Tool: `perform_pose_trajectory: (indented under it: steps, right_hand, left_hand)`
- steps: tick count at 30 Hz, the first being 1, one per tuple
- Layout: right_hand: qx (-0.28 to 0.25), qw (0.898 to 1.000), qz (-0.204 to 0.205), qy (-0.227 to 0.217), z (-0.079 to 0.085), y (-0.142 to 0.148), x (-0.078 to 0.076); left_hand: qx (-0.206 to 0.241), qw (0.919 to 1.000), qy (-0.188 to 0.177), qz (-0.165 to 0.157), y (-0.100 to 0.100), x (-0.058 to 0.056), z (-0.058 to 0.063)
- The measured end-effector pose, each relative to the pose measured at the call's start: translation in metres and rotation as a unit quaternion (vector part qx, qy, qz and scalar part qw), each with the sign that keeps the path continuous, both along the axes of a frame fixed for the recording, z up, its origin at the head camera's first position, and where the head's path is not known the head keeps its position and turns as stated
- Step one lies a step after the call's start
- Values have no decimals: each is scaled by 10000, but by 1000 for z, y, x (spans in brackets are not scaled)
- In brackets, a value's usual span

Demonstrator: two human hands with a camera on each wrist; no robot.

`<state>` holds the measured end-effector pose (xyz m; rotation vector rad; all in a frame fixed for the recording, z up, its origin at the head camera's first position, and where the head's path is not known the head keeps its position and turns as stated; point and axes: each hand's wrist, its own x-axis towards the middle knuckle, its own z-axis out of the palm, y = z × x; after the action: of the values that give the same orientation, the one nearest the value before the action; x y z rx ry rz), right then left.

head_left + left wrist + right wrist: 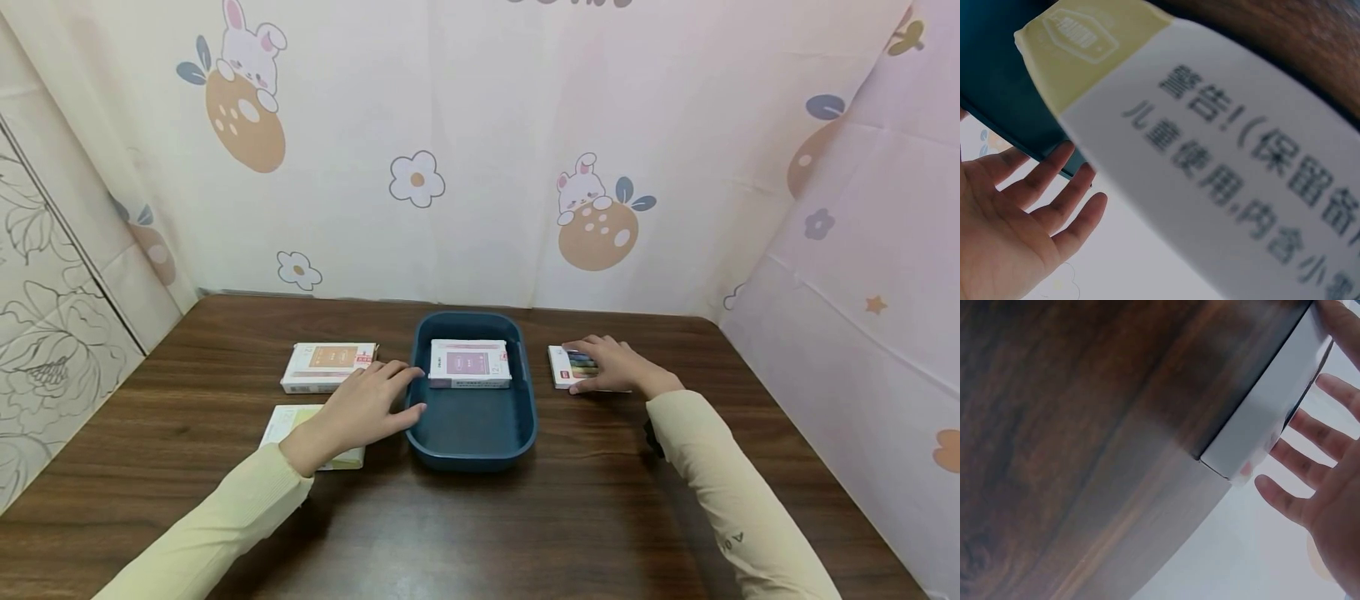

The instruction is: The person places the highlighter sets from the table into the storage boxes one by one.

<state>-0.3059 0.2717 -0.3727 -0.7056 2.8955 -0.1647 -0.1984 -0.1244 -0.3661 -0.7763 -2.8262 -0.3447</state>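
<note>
Left hand (pixel 358 408) by tray (pixel 471 437) (right hand (pixel 611 363) on box (pixel 558 367))

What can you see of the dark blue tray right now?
The tray is a dark blue-teal rounded rectangle, plastic-looking, with a low rim, flat on the wooden table at centre. One white box with a mauve label lies in its far half; the near half is bare. The left hand touches its left rim with straight fingers.

Your open room is the bare table (pixel 480 533) before the blue tray (pixel 471 454); boxes (pixel 327 367) flank it on both sides.
</note>
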Motion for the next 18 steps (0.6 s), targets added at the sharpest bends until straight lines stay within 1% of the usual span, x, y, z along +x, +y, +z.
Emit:
perform_pose_trajectory:
  steps: [9, 18]
  right_hand:
    - [120, 9998, 36, 175, 1, -1, -1]
    - [82, 9995, -1, 300, 12, -3, 0]
  left_hand:
    - [19, 10000, -12, 4, 0, -1, -1]
    - [33, 10000, 23, 12, -1, -1, -1]
